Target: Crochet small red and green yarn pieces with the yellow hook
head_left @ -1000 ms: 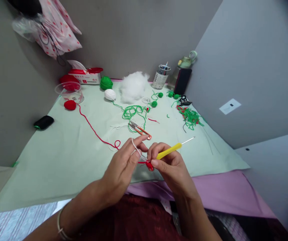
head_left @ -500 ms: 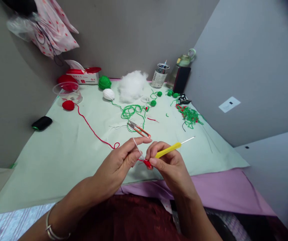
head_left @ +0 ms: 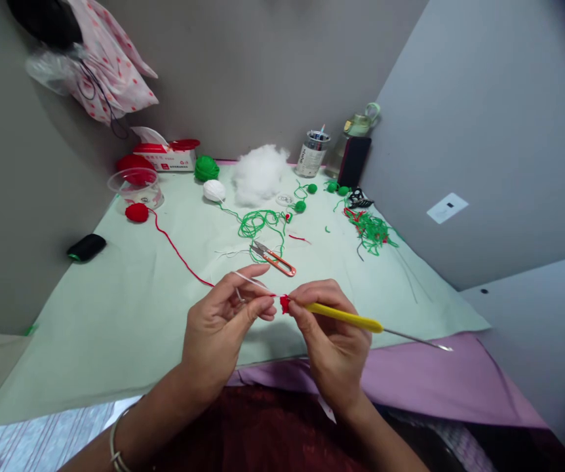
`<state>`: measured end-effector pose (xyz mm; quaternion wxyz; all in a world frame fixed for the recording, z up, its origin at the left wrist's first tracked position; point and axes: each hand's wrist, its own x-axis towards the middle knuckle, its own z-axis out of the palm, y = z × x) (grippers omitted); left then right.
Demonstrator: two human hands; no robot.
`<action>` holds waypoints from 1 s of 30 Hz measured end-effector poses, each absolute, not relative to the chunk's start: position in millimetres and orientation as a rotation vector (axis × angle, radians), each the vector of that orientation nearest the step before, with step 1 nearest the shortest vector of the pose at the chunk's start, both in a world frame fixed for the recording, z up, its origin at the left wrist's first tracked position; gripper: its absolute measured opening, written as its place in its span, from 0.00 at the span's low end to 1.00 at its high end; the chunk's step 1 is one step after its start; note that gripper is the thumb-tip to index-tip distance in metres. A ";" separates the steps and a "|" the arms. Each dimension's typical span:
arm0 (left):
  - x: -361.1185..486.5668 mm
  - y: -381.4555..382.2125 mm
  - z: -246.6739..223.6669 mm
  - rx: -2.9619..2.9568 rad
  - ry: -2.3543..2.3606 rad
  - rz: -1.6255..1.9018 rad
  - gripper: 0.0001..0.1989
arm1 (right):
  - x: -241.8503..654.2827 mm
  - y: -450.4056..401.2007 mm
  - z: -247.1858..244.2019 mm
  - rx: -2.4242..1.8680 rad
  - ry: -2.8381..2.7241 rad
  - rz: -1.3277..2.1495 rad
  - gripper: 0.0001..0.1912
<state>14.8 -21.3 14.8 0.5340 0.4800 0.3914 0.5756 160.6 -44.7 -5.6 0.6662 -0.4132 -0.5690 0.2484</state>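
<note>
My left hand [head_left: 223, 321] is closed in a pinch on yarn. A white strand [head_left: 250, 280] runs over its raised index finger, and red yarn [head_left: 179, 254] trails off to the left. Close by on the right, my right hand [head_left: 334, 324] grips a yellow-handled crochet hook [head_left: 349, 317] whose metal shaft points right, away from the work. Between that hand's thumb and fingers is a small red crocheted piece [head_left: 284, 304]. Thin yarn spans the short gap between both hands. Orange-handled thread snips [head_left: 280, 262] lie just beyond my fingers.
Behind the snips lie tangled green yarn [head_left: 255, 224], a white yarn ball [head_left: 214, 191] and fluffy stuffing [head_left: 261, 172]. On the left are a red yarn ball [head_left: 137, 212], a plastic cup [head_left: 139, 190] and a black spool [head_left: 86, 248]. Yarn scraps [head_left: 373, 231] sit at right.
My right hand has turned, so the hook swings from pointing up and right to down and right. The hands have drawn slightly apart, with the red piece still in the right.
</note>
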 end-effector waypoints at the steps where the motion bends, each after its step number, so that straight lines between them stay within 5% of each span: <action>1: 15.3 -21.3 16.1 1.106 0.929 1.366 0.15 | 159.3 -45.2 -6.4 -0.933 -1.295 0.529 0.12; 11: 13.6 -20.0 16.7 1.025 0.862 1.176 0.15 | 151.2 -45.5 -13.3 -0.985 -1.448 0.084 0.19; 21: 12.9 -13.3 5.8 0.912 0.801 1.192 0.21 | 151.6 -48.2 -13.3 -0.968 -1.530 0.111 0.18; 27: 10.2 -14.9 13.0 1.024 0.853 1.156 0.13 | 153.5 -44.9 -18.4 -1.004 -1.578 -0.015 0.21; 30: 9.7 -15.2 17.0 1.059 0.903 1.142 0.17 | 156.6 -43.6 -21.4 -0.965 -1.632 -0.108 0.23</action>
